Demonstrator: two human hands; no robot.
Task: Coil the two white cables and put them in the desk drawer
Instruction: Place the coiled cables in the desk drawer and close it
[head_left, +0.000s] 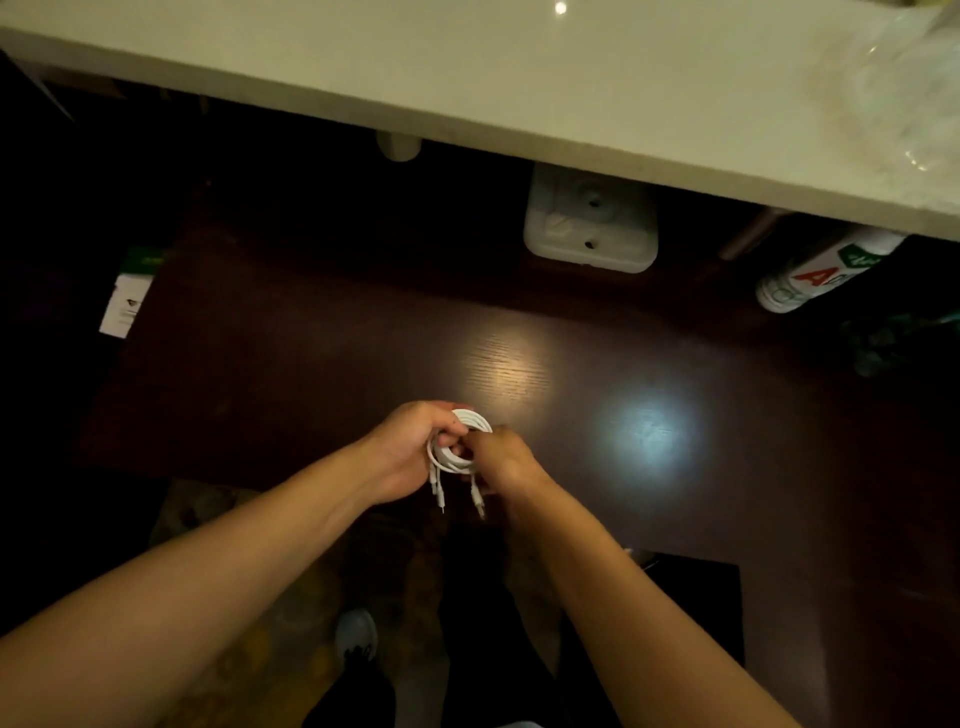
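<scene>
Both hands, left (410, 447) and right (501, 457), grip closed on the coil (460, 441) (plugs dangling at 6 o'clock). Judged light, springy; hold across the loops.

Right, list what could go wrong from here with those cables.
1. The white coil is only pinched between the left hand and right hand; nothing ties it, so it may spring loose.
2. Two plug ends hang free below and could snag on the dark desk edge.
</scene>
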